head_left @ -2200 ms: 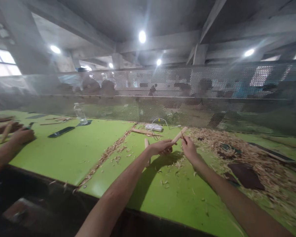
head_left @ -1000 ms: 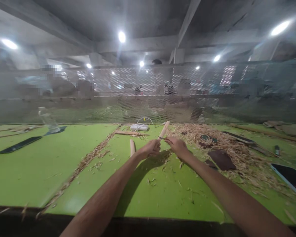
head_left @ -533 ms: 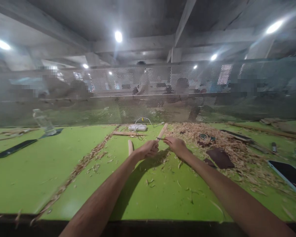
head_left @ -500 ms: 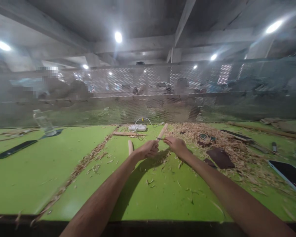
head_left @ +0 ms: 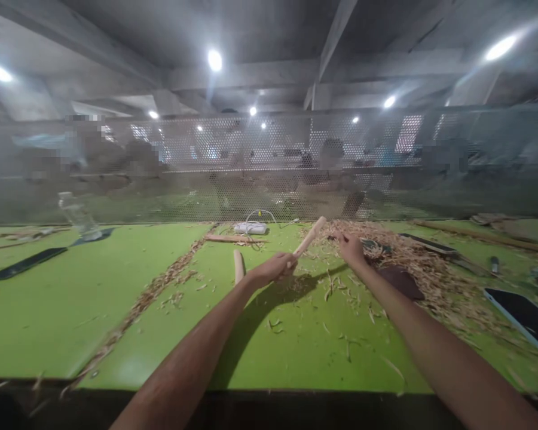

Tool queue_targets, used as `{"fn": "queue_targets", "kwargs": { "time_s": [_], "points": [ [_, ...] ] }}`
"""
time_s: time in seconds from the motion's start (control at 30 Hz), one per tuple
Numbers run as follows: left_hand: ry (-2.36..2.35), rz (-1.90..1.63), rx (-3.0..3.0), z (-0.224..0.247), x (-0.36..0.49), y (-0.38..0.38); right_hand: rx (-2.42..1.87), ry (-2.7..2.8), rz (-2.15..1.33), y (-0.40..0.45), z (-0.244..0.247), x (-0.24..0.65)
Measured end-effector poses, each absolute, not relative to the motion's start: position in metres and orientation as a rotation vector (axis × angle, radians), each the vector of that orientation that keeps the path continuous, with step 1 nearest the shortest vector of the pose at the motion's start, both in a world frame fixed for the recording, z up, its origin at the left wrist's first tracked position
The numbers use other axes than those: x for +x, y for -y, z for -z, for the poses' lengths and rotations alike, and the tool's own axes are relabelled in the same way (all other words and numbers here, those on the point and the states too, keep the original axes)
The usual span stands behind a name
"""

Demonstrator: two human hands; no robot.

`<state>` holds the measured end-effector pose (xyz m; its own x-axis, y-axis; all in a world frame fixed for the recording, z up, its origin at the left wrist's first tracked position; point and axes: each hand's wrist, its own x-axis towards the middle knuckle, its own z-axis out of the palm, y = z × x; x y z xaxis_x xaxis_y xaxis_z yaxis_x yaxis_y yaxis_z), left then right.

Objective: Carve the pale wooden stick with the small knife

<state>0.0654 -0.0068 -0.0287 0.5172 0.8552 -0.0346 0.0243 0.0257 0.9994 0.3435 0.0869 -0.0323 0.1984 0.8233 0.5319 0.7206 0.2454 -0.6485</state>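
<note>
Over the green table [head_left: 125, 257], near the middle, I've got a pale stick [head_left: 311, 235] in the left hand [head_left: 278, 267]: fingers wrapped round its near end and closed on it, far end tilted up and away to the right. Right hand [head_left: 352, 248] sits just right of the tip, apart from it, fingers curled in. Can't tell how far that curl closes or whether there's a blade in it; too small and blurred on my feed.

Step in hand, my read: shaving the stick down, right hand off the wood at this instant. Another cut would call for a steady left grip, an edge laid flat on the wood, light pressure. Main risk: stick rolling in the grip, or a bite too deep.

Surface: second stick [head_left: 238, 266] lies left of the left hand. Wood shavings [head_left: 434, 280] heaped to the right, more in a line left of centre. Brown sheet [head_left: 401, 282] beside the right arm [head_left: 425, 325], phone [head_left: 520, 316] further right. White power strip [head_left: 250, 228] at the back; clear bottle [head_left: 78, 215] and dark slab [head_left: 24, 264] off left.

Room: see-through mesh screen [head_left: 269, 191] behind the table, blurred people [head_left: 332, 155] beyond, beams [head_left: 260, 76] and bright lamps [head_left: 214, 60] overhead.
</note>
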Motion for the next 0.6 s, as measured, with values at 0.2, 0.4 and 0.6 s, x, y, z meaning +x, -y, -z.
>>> {"fn": "queue_targets", "kwargs": {
  "time_s": [0.2, 0.4, 0.6],
  "points": [
    [-0.905, -1.178, 1.235, 0.039, 0.057, -0.011, -1.342, 1.56, -0.267, -0.082, 0.024, 0.316],
    [-0.848, -1.306, 1.121, 0.037, 0.059, -0.009, -1.058, 1.614, -1.033, -0.043, 0.024, 0.28],
    [-0.797, -1.439, 0.981, 0.028, 0.061, -0.012, -1.078, 1.817, -1.199, -0.023, 0.023, 0.264]
  ]
}}
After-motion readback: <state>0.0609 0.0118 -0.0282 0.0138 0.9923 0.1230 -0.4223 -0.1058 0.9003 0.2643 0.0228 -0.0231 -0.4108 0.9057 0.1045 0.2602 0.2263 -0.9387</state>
